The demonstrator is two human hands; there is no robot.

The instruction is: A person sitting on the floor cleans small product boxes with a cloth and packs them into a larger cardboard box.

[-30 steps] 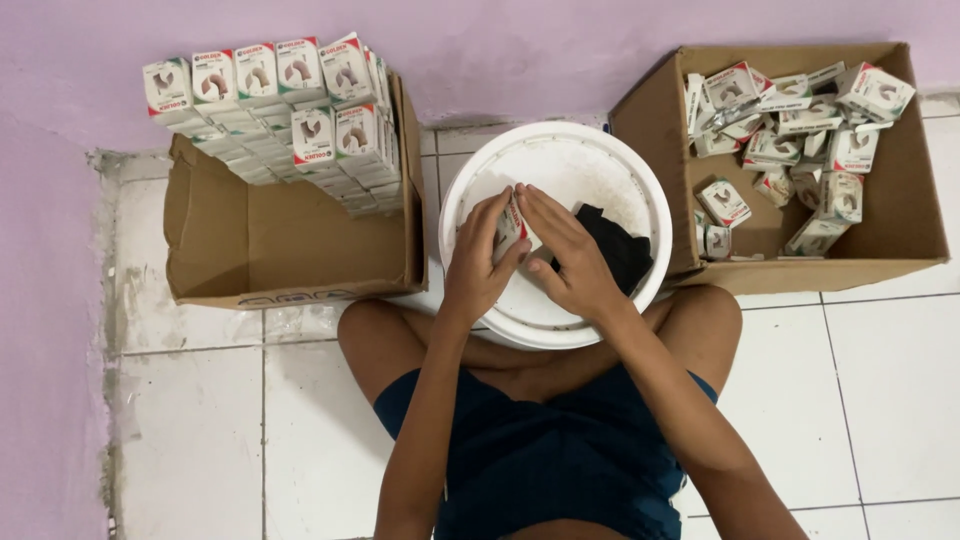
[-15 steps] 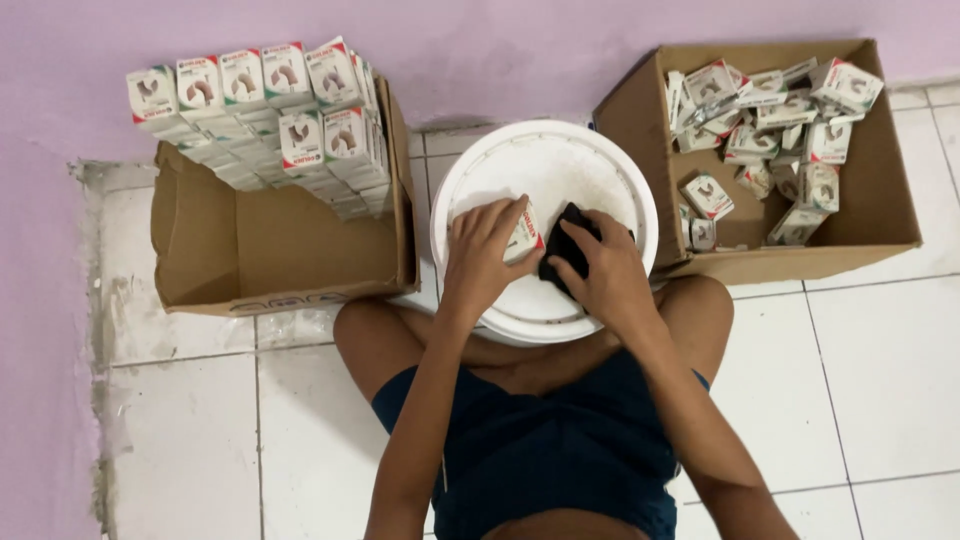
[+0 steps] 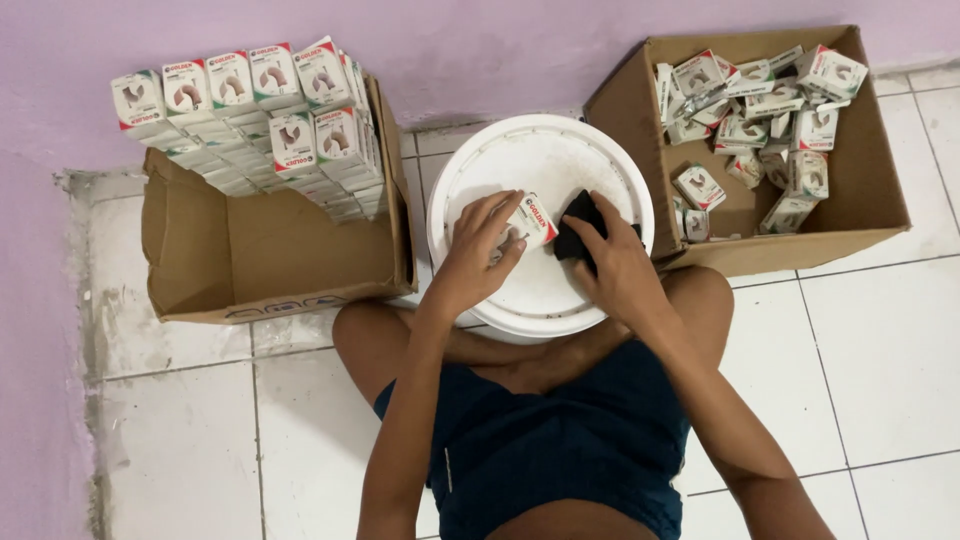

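While the left hand (image 3: 468,262) grips a small box (image 3: 531,222) over the white lid (image 3: 540,160), the right hand (image 3: 618,268) pinches a black cloth (image 3: 578,232) beside it.

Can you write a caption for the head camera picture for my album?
Left hand holds small white carton, right hand presses black cloth on round white plastic lid.

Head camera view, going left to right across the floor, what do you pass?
Cardboard box with neatly stacked small cartons → left hand → small carton it holds over the white bucket lid → black cloth under the right hand → cardboard box of loose cartons.
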